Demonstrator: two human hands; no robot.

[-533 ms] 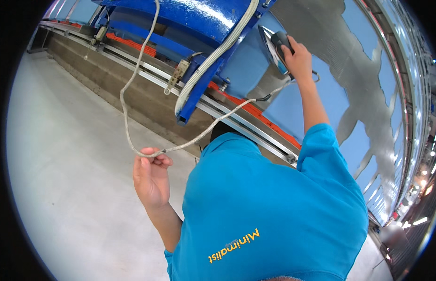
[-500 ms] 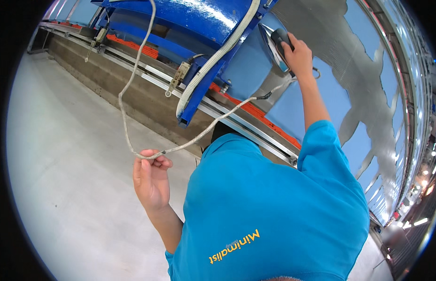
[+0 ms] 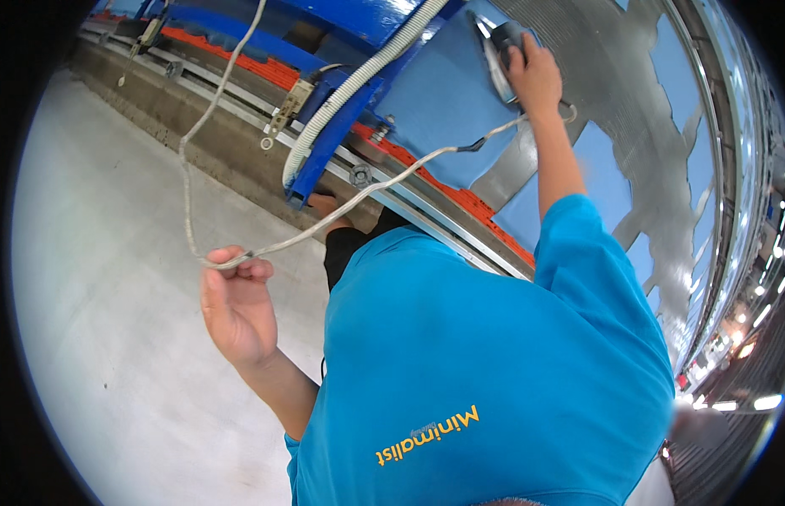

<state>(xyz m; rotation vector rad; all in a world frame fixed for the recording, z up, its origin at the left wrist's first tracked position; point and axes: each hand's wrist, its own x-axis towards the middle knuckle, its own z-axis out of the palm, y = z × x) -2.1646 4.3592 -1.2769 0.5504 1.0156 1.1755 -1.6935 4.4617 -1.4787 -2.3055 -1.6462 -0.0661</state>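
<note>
My right hand [image 3: 536, 80] is closed round the dark handle of an electric iron [image 3: 499, 74]. The iron rests on a blue sheet piece [image 3: 435, 105] with its pointed end away from me; its underside is hidden. From the iron's rear a pale, sleeved cord [image 3: 367, 192] droops towards me and then climbs to the upper left. My left hand [image 3: 241, 312], palm up over the floor, pinches the cord between thumb and fingers at the bottom of its loop.
A blue metal frame [image 3: 338, 139] with a ribbed pale hose [image 3: 367, 76] stands left of the iron. Metal rails [image 3: 426, 223] and an orange strip [image 3: 473, 207] edge the long grey surface [image 3: 607, 51], where more blue pieces lie. Pale floor [image 3: 106, 295] stretches to the left.
The view has shifted, so the frame and rails appear farther left. The iron has slid slightly away from the blue frame. My left hand still pinches the cord.
</note>
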